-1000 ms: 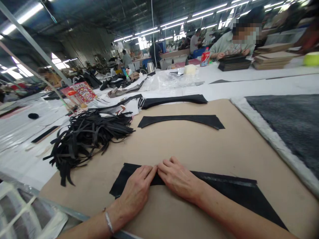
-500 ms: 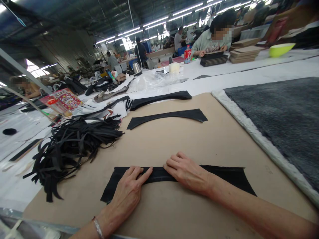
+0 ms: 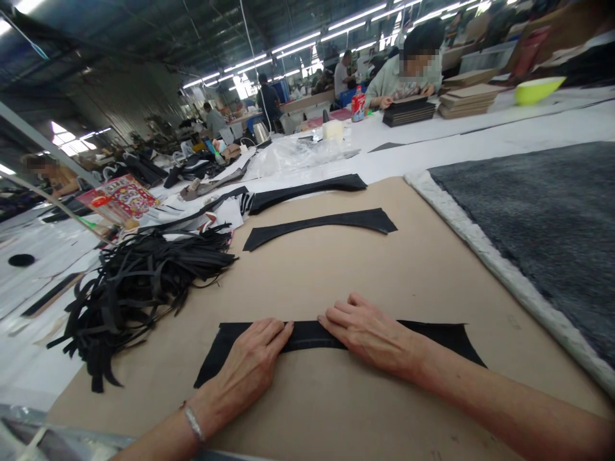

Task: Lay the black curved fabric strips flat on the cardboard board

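A curved black material piece (image 3: pixel 314 336) lies across the brown board in front of me, its ends wider than its middle. My left hand (image 3: pixel 254 352) rests on its left part, with closed fingers bent over the upper edge. On the right of the middle, the curled fingers of my right hand (image 3: pixel 362 333) press at the same edge. A short stretch of the piece shows between the two hands; the parts beneath them are hidden. Farther up lie two similar black pieces: a nearer one (image 3: pixel 321 225) and a farther one (image 3: pixel 307 192).
A heap of black strips (image 3: pixel 148 282) sits on the left side of the brown board (image 3: pixel 384 410). A dark grey sheet with a pale thick edge (image 3: pixel 538 237) covers the right. Beyond, a co-worker (image 3: pixel 413 64) handles a stack of black pieces (image 3: pixel 408 113) near a green bowl (image 3: pixel 538 91).
The fingers of my left hand have drawn closer together along the edge. My right hand has shifted slightly to the right. The whole view has moved a little.
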Action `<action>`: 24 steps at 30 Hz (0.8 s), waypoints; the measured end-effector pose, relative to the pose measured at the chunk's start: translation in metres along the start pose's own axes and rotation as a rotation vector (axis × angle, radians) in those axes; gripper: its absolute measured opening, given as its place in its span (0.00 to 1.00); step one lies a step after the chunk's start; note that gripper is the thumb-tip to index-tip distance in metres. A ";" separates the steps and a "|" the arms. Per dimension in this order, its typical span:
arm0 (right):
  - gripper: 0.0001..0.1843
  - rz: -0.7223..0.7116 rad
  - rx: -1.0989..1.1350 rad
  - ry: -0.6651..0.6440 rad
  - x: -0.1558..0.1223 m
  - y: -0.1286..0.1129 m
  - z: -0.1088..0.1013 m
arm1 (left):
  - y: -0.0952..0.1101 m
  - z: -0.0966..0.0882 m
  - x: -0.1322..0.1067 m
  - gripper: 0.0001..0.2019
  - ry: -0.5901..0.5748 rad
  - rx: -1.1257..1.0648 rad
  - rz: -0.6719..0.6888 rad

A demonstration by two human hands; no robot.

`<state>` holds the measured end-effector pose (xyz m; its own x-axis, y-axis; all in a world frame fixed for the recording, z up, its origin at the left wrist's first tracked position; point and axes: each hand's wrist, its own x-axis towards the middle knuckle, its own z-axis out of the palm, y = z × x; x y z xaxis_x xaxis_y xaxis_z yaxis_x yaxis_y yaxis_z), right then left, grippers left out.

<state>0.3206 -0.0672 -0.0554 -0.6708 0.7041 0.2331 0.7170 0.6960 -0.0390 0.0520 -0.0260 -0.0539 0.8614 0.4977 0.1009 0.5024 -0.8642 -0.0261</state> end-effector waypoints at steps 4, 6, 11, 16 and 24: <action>0.08 -0.009 -0.004 -0.001 -0.001 0.001 -0.001 | 0.003 -0.005 0.006 0.27 -0.112 0.052 0.003; 0.08 -0.007 -0.006 -0.002 -0.001 0.001 -0.001 | 0.005 -0.009 0.011 0.29 -0.151 0.082 -0.004; 0.09 -0.004 -0.019 0.008 -0.003 -0.001 0.001 | 0.012 -0.014 0.019 0.27 -0.157 0.091 -0.042; 0.08 0.007 -0.015 0.019 -0.004 -0.001 0.002 | 0.029 -0.006 0.028 0.28 -0.081 -0.013 -0.075; 0.09 0.012 -0.018 0.027 -0.005 0.001 0.004 | 0.011 -0.001 0.011 0.27 -0.049 0.003 -0.043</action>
<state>0.3239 -0.0699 -0.0603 -0.6569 0.7082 0.2588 0.7285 0.6846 -0.0245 0.0666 -0.0305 -0.0525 0.8416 0.5375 0.0530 0.5392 -0.8418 -0.0256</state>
